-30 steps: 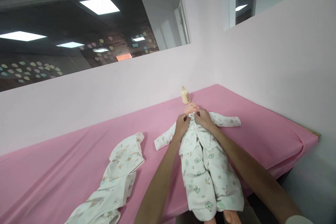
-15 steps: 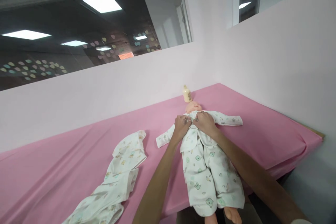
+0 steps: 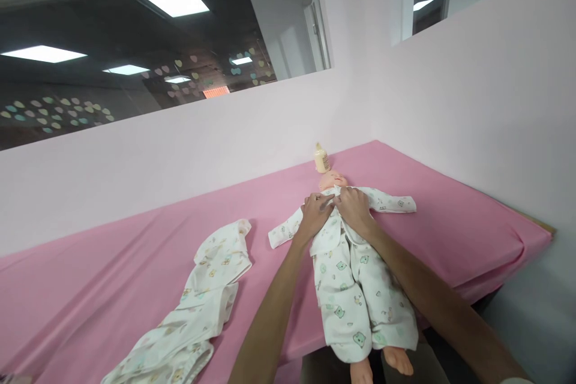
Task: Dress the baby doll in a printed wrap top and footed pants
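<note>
A baby doll [image 3: 332, 180] lies on its back on the pink-covered table [image 3: 270, 204], feet toward me. It wears a white printed jacket [image 3: 327, 239] and matching trousers [image 3: 346, 300]. At the upper chest, my left hand [image 3: 316, 211] pinches one front edge of the jacket just below the neck. Close beside it, my right hand [image 3: 354, 209] grips the other front edge, its fingers curled. The fingertips almost meet, and what lies exactly between them is partly hidden. Below the hands the jacket front hangs apart.
Left of the doll lies another set of white printed baby clothes [image 3: 211, 288], spread flat. A cream pump bottle [image 3: 321, 159] stands behind the doll's head near the wall [image 3: 216, 150]. The table's right edge ends by the side wall.
Both hands stay at the jacket's neck; their fingers have shifted slightly, and the left fingers reach closer to the right hand. The view has tilted a little.
</note>
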Tool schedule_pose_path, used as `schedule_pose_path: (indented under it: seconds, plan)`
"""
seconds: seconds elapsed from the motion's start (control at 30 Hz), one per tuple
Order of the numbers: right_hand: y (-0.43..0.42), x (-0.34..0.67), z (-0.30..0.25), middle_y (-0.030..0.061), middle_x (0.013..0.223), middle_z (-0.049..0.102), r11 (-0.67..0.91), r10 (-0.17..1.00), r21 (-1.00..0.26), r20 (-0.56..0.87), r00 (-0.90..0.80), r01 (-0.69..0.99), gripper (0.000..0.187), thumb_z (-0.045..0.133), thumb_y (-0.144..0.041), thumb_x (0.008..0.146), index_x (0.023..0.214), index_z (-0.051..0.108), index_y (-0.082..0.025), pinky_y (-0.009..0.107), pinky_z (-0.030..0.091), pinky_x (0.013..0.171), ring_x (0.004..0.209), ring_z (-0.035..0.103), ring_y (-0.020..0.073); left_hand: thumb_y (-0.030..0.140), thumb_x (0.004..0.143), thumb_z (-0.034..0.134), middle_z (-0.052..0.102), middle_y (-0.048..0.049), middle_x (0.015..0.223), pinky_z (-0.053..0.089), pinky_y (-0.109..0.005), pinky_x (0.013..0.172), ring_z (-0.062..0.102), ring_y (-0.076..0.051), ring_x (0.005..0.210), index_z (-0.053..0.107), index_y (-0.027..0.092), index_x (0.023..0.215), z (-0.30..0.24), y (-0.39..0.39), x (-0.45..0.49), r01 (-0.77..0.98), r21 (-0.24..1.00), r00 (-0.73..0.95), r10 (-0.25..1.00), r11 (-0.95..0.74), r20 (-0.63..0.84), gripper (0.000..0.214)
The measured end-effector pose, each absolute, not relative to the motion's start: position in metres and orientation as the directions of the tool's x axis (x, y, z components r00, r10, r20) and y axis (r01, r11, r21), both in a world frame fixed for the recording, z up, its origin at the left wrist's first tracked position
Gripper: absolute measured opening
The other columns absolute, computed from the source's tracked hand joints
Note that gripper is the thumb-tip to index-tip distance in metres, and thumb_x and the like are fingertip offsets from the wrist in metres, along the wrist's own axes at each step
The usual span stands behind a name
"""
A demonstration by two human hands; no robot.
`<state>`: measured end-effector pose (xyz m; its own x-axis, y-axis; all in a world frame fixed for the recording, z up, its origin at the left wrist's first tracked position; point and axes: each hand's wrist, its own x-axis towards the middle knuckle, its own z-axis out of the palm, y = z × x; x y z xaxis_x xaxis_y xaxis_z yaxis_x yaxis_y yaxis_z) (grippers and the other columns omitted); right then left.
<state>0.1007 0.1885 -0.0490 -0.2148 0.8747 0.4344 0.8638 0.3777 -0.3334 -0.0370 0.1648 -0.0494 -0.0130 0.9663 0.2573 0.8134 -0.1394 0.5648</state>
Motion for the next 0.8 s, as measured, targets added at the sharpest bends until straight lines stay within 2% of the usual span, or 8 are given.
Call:
schedule_pose_path:
  seconds: [0.13,0.33,0.5,0.7,0.8]
  plan:
    - [0.192,0.101,-0.052,0.0086,0.089,0.069,0.477,0.841,-0.407,0.469,-0.27,0.779,0.02,0.044,-0.019,0.089,0.08,0.062,-0.017,0.028,0.036,0.07,0.082,0.059,0.0197,0.04,0.09,0.05,0.056,-0.0071,0.111,0.031,-0.045,0.101,0.043,-0.028,0.115,0.071,0.028,0.106,-0.048,0.165,-0.036,0.809,0.566,-0.01,0.959,-0.159,0.283,0.029]
    - [0.199,0.11,-0.057,0.002,0.076,0.065,0.634,0.765,-0.504,0.519,-0.381,0.586,0.016,0.046,-0.015,0.081,0.073,0.06,-0.019,0.025,0.034,0.068,0.076,0.055,0.0156,0.027,0.088,0.05,0.06,-0.0062,0.105,0.033,-0.043,0.1,0.047,-0.025,0.111,0.072,0.025,0.098,-0.054,0.168,-0.036,0.777,0.606,-0.071,0.931,-0.173,0.357,0.024]
    - [0.203,0.114,-0.061,0.0029,0.076,0.064,0.655,0.748,-0.532,0.556,-0.363,0.536,0.012,0.051,-0.015,0.077,0.071,0.06,-0.019,0.026,0.035,0.069,0.077,0.054,0.0169,0.022,0.087,0.051,0.062,-0.0049,0.103,0.033,-0.042,0.102,0.049,-0.023,0.111,0.072,0.025,0.099,-0.057,0.169,-0.036,0.769,0.618,-0.099,0.924,-0.165,0.37,0.025]
    - [0.207,0.121,-0.061,0.0011,0.077,0.062,0.73,0.679,-0.585,0.566,-0.467,0.352,0.014,0.051,-0.017,0.082,0.072,0.06,-0.019,0.025,0.037,0.069,0.075,0.054,0.0149,0.023,0.088,0.051,0.063,-0.0046,0.102,0.035,-0.04,0.1,0.051,-0.022,0.108,0.072,0.024,0.1,-0.06,0.171,-0.037,0.78,0.602,-0.081,0.928,-0.169,0.364,0.024]
    - [0.211,0.124,-0.063,0.0003,0.075,0.06,0.723,0.683,-0.602,0.547,-0.484,0.339,0.014,0.051,-0.017,0.083,0.073,0.061,-0.018,0.025,0.036,0.068,0.073,0.053,0.0142,0.023,0.089,0.05,0.062,-0.0044,0.104,0.035,-0.04,0.1,0.05,-0.022,0.108,0.071,0.025,0.102,-0.061,0.171,-0.038,0.801,0.573,-0.066,0.927,-0.171,0.37,0.026]
